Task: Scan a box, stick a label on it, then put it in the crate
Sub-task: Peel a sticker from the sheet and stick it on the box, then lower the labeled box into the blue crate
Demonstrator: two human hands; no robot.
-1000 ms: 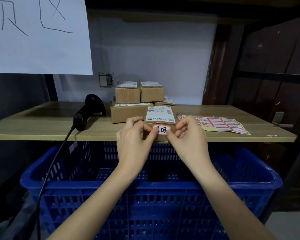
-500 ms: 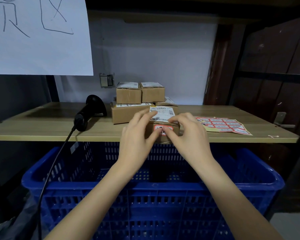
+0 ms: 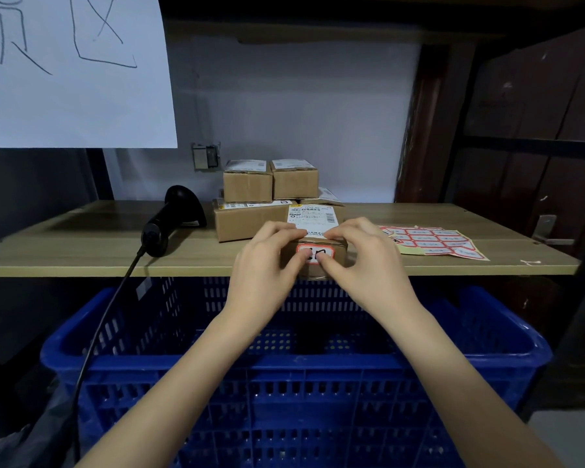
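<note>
Hands, left (image 3: 267,261) and right (image 3: 365,258), grip box (image 3: 313,231) on wooden shelf (image 3: 65,244) above blue crate (image 3: 284,393).

crate (image 3: 318,373) open below hands; box stack (image 3: 250,217) behind, scanner (image 3: 169,224) left, sticker sheet (image 3: 433,239) right.

Both thumbs cover the middle of the red-bordered label (image 3: 314,253), so its black writing cannot be read. The left hand (image 3: 267,261) and right hand (image 3: 365,258) hide the box's (image 3: 313,238) side edges. The shipping label's (image 3: 311,216) print is too small to read. The picture's edge cuts off the hanging paper sheet (image 3: 75,72).
</note>
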